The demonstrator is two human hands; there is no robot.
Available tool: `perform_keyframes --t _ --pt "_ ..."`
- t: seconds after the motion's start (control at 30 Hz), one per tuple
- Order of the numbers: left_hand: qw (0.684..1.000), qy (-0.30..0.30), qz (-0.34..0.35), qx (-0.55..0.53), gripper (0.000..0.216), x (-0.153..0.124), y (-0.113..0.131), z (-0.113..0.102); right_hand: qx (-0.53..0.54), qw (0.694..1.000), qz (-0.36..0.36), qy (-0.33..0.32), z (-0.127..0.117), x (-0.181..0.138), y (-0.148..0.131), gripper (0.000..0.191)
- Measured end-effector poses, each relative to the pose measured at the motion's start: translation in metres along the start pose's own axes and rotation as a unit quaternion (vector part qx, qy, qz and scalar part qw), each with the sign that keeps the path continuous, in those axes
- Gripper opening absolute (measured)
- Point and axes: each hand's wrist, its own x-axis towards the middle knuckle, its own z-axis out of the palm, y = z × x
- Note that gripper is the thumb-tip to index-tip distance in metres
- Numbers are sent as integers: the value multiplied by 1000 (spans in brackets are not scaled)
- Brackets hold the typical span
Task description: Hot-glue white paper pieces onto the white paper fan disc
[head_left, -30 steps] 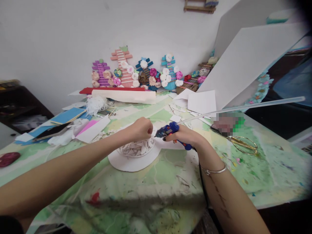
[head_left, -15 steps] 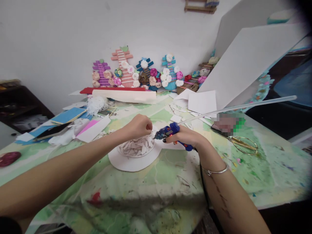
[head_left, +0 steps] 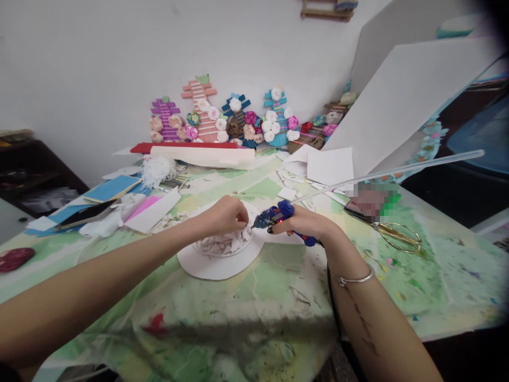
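Note:
My right hand (head_left: 310, 223) is wrapped round a blue hot glue gun (head_left: 274, 215), whose nozzle points left. A long clear glue stick (head_left: 389, 172) runs out of its back end. My left hand (head_left: 228, 214), fingers pinched together, is just left of the nozzle; what they hold, if anything, is hidden. Under it lie many white torn pieces (head_left: 225, 243) inside a round white rim, on a white rounded board (head_left: 212, 270). My left hand and forearm cover part of the pile.
Gold-handled scissors (head_left: 398, 237) and a phone (head_left: 363, 207) lie at the right. Coloured sheets (head_left: 113, 188) and white stringy shreds (head_left: 159, 171) are at the left. Decorated guitar shapes (head_left: 202, 114) lean on the wall; a big white board (head_left: 382, 106) stands at the right.
My left hand has dropped slightly, closer to the white pieces and level with the nozzle. My right hand and the glue gun have barely shifted.

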Motion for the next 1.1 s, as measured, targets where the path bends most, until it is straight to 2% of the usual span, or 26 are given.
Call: perform_keyframes --t 0.13,0.4,0.6,0.87,1.1 --pt "1000 -3 20 20 19 2 2 3 -2 1000 -7 0 0 0 -1 14" --pt "999 6 5 45 17 1 0 -2 -3 1000 -10 -2 4 4 4 17" --pt "1000 12 -12 13 17 -1 3 -6 -17 1000 -16 -1 4 8 10 19" --pt "1000 16 20 5 18 2 -3 12 -21 1000 3 -5 1 6 9 21" --pt "998 10 31 56 16 6 -2 18 -18 1000 9 -1 -2 1 3 17"
